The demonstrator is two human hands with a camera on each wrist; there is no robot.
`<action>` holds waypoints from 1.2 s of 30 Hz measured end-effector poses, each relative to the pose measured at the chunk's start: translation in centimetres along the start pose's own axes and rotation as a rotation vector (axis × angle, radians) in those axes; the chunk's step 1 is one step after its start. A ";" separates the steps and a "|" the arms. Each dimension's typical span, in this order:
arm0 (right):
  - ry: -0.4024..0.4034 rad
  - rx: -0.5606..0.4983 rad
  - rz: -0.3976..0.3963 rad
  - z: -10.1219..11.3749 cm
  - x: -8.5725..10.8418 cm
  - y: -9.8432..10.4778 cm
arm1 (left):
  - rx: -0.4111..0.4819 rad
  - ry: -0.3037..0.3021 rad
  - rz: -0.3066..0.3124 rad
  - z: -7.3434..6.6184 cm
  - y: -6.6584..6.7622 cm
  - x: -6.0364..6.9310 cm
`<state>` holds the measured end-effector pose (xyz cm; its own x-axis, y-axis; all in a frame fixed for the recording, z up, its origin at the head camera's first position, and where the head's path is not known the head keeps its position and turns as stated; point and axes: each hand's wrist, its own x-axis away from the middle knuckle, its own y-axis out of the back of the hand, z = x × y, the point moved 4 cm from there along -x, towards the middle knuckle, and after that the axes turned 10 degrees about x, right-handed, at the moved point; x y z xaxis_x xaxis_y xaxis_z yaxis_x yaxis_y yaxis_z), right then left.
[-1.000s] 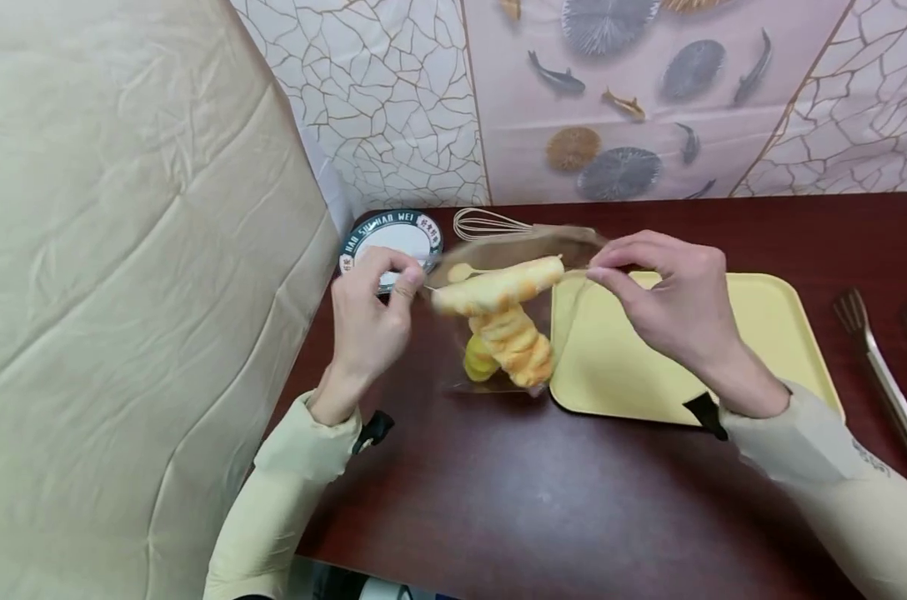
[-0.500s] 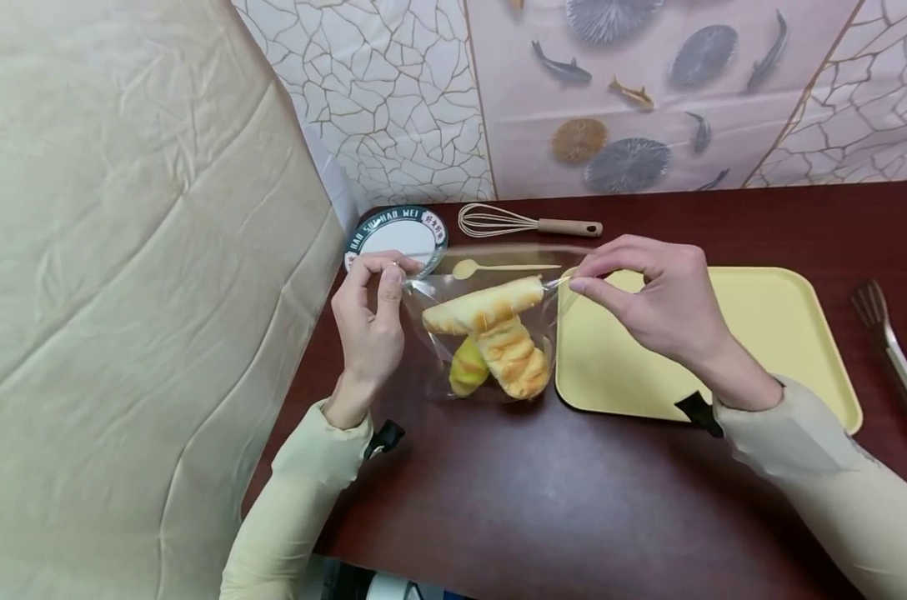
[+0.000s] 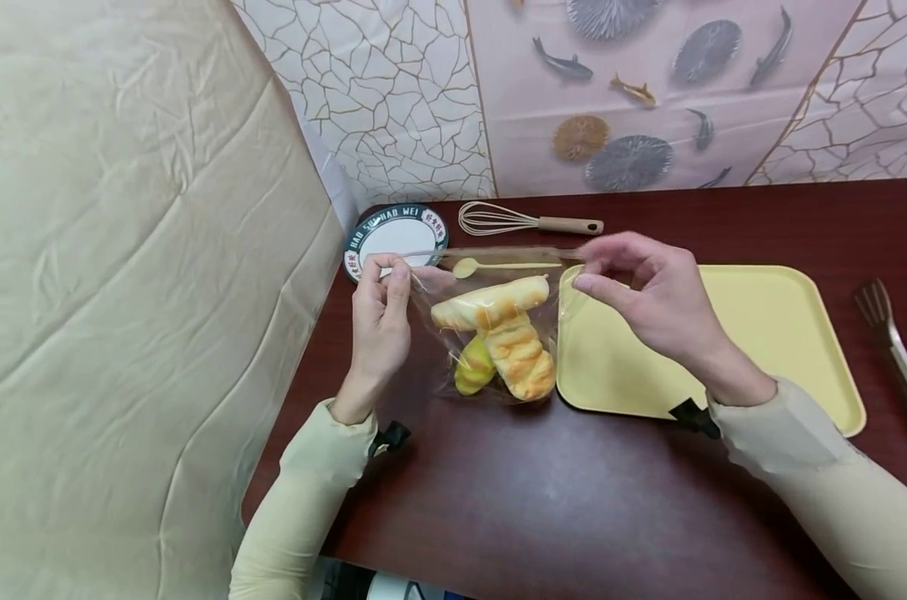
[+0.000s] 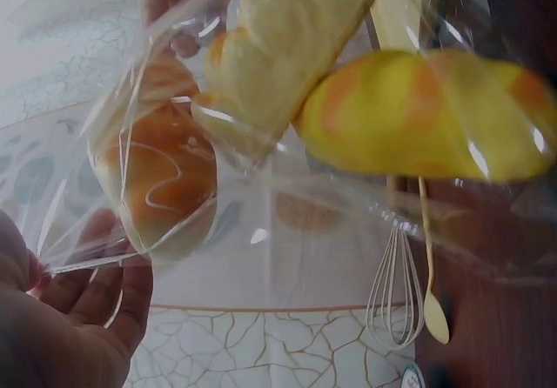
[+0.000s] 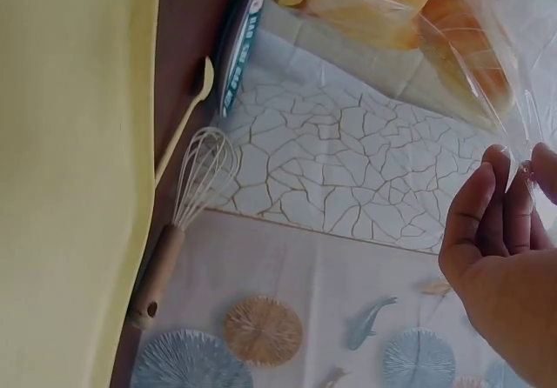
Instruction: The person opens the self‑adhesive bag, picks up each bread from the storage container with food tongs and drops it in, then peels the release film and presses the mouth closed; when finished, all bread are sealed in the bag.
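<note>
A clear plastic bag hangs upright above the table, held at its two upper corners. Inside are a long pale roll, a ridged golden bread and a smaller yellow-green bread, which shows as bright yellow with orange bands in the left wrist view. At the bag's left corner my left hand pinches the film between thumb and fingers. The opposite corner is pinched by my right hand; in the right wrist view its thumb and fingertips meet on the gathered plastic.
To the right lies a yellow tray, partly behind my right hand. Behind the bag are a whisk and a wooden spoon. A round white plate with a dark lettered rim stands back left. A slotted metal utensil lies far right.
The bag has swung down from a blurred, lifted position and now hangs steadier, its mouth nearer the spoon. My left hand has shifted slightly right; the right hand's fingers have spread a little.
</note>
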<state>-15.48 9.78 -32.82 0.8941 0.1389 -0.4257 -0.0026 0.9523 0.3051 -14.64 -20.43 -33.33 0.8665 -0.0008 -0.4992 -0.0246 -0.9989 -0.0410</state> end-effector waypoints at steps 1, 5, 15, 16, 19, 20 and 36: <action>-0.015 0.011 0.005 -0.1 0.0 0.0 | -0.011 -0.008 0.008 0.0 0.1 0.0; -0.042 -0.059 0.020 -0.2 0.0 -0.2 | 0.054 -0.016 0.059 -0.1 0.0 0.0; -0.020 -0.164 0.009 -0.1 0.1 -0.5 | 0.084 0.080 -0.001 0.1 -0.3 -0.6; -0.023 -0.140 -0.004 -0.1 0.1 -0.4 | 0.077 0.087 -0.024 0.1 -0.2 -0.6; -0.040 -0.071 -0.044 -0.1 0.3 -0.1 | 0.090 0.119 -0.071 0.1 0.0 -0.7; -0.045 -0.054 -0.055 -0.2 0.3 -0.1 | 0.111 0.136 -0.083 0.1 0.1 -0.7; -0.168 -0.138 -0.075 -1.3 0.0 0.2 | 0.182 0.126 -0.088 -1.5 -0.3 -0.6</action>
<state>-16.07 10.29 -33.82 0.9560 0.0300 -0.2919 0.0160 0.9880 0.1539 -14.40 -20.18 -31.76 0.9242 0.0682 -0.3758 -0.0263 -0.9702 -0.2407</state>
